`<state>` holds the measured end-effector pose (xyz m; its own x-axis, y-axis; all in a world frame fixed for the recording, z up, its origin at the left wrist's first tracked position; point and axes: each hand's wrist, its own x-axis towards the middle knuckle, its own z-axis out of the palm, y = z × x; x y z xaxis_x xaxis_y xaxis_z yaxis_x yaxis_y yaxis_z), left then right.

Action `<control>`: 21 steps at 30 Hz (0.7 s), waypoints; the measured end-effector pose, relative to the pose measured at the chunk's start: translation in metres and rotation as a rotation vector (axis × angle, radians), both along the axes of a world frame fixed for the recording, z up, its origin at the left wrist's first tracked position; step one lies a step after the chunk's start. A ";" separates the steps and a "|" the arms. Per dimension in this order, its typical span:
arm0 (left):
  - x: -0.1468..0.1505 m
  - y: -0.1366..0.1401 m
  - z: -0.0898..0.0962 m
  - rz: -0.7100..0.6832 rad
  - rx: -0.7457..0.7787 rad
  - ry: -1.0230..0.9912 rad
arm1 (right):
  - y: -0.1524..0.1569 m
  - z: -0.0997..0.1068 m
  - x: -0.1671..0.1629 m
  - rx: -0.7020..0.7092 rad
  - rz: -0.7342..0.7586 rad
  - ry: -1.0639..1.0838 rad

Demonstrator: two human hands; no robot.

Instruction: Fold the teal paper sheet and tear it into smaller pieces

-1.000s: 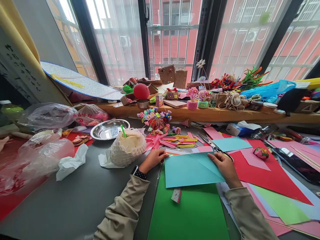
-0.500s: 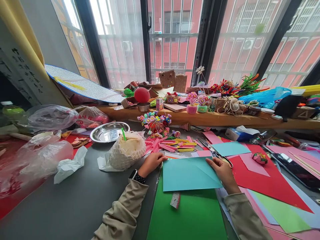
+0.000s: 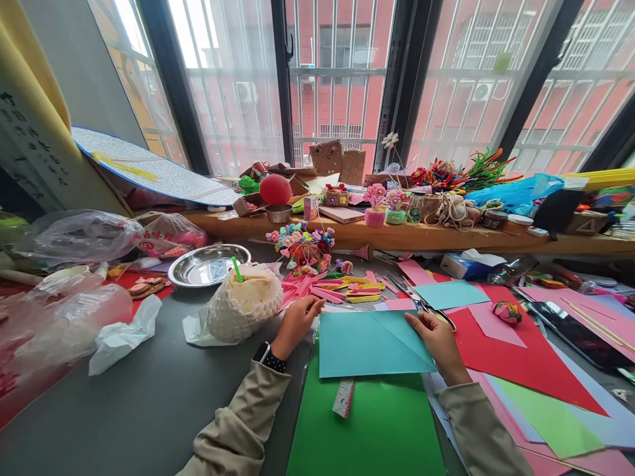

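The right hand [image 3: 440,340] grips the blue sheet [image 3: 367,344] by its upper right edge, over the top of a green sheet [image 3: 367,436]. The left hand [image 3: 296,324] — well apart — is at the opposite corner; whether it grips, one cannot tell. Scissors [image 3: 419,301] lie beyond.

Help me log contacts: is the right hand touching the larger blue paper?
Touching. The head view shows the right hand with thumb on the larger blue paper, near the corner.
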<state>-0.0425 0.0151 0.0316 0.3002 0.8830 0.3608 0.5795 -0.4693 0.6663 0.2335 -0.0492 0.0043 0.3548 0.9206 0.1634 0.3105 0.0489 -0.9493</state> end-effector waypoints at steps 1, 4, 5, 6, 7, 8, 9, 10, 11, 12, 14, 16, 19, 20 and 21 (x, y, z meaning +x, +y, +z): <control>0.002 -0.001 -0.001 -0.028 -0.009 0.005 | 0.000 0.000 0.000 -0.004 0.003 0.002; 0.007 -0.003 -0.002 -0.127 -0.049 -0.015 | 0.000 0.000 0.000 -0.010 0.005 0.010; 0.008 -0.004 -0.002 -0.148 -0.063 -0.030 | 0.000 0.000 0.000 -0.010 0.002 0.014; 0.009 -0.004 -0.003 -0.160 -0.075 -0.047 | 0.000 0.000 0.000 -0.008 -0.001 0.018; 0.009 -0.004 -0.003 -0.161 -0.085 -0.064 | -0.001 0.001 -0.001 -0.005 -0.003 0.023; 0.009 -0.004 -0.003 -0.155 -0.091 -0.077 | -0.001 0.002 -0.001 -0.003 -0.002 0.030; 0.008 -0.004 -0.003 -0.145 -0.094 -0.084 | -0.002 0.002 -0.002 -0.002 0.001 0.038; 0.008 -0.003 -0.004 -0.138 -0.098 -0.092 | -0.002 0.003 -0.002 -0.002 0.007 0.049; 0.008 -0.003 -0.004 -0.133 -0.102 -0.099 | -0.003 0.003 -0.003 -0.003 0.014 0.062; 0.007 -0.002 -0.005 -0.130 -0.107 -0.105 | -0.003 0.004 -0.003 -0.005 0.020 0.075; 0.007 -0.002 -0.005 -0.127 -0.117 -0.114 | -0.004 0.005 -0.005 -0.013 0.027 0.103; 0.007 -0.003 -0.006 -0.129 -0.129 -0.123 | -0.004 0.005 -0.005 -0.021 0.032 0.130; 0.007 -0.003 -0.006 -0.135 -0.149 -0.140 | -0.003 0.005 -0.006 -0.034 0.041 0.167; 0.007 -0.003 -0.006 -0.136 -0.155 -0.148 | -0.003 0.006 -0.006 -0.040 0.045 0.180; 0.007 -0.003 -0.006 -0.135 -0.161 -0.158 | -0.004 0.006 -0.006 -0.046 0.053 0.193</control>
